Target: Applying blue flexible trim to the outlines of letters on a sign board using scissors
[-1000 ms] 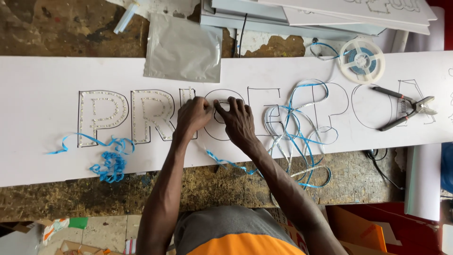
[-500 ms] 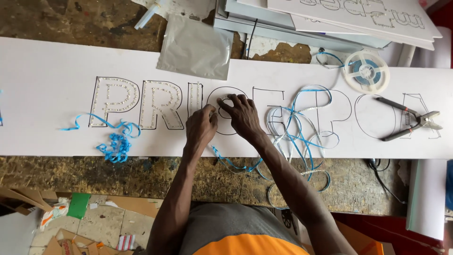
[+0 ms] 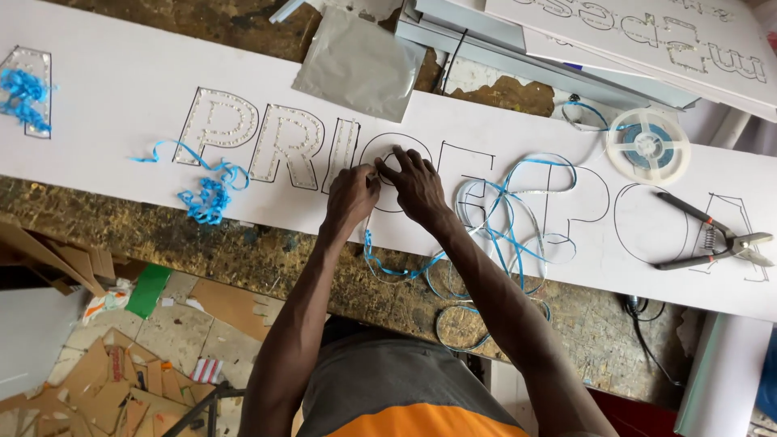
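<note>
I see both hands down on the long white sign board point(image 3: 121, 89), meeting at a round outlined letter point(image 3: 388, 174) near the board's middle. My left hand point(image 3: 352, 194) is curled, fingertips pinched together on something small at the letter's left edge; what it grips is too small to tell. My right hand point(image 3: 417, 182) lies half open, fingers spread and pressing flat on the letter's upper curve.

The board's long axis runs from the left edge across to the right, dropping slightly toward the right. Its row of outlined letters follows that axis. The letters left of my hands are filled with rows of small dots; those to the right are bare outlines.

A thin blue-backed strip point(image 3: 518, 210) loops over the letters just right of my right hand and trails off the board's near edge down past my forearm. A round reel point(image 3: 647, 146) sits further right on the board, and a pair of snips point(image 3: 712, 239) lies beyond it, tips pointing right. Curled blue peelings point(image 3: 206, 194) lie left of my hands, with more point(image 3: 23, 97) at the far left.

A silver foil bag point(image 3: 360, 61) overlaps the board's far edge. The surface point(image 3: 162, 243) underneath is rough, stained wood. Another lettered panel point(image 3: 647, 40) is stacked at the top right. Cardboard scraps point(image 3: 105, 388) litter the tiled floor at the lower left.
</note>
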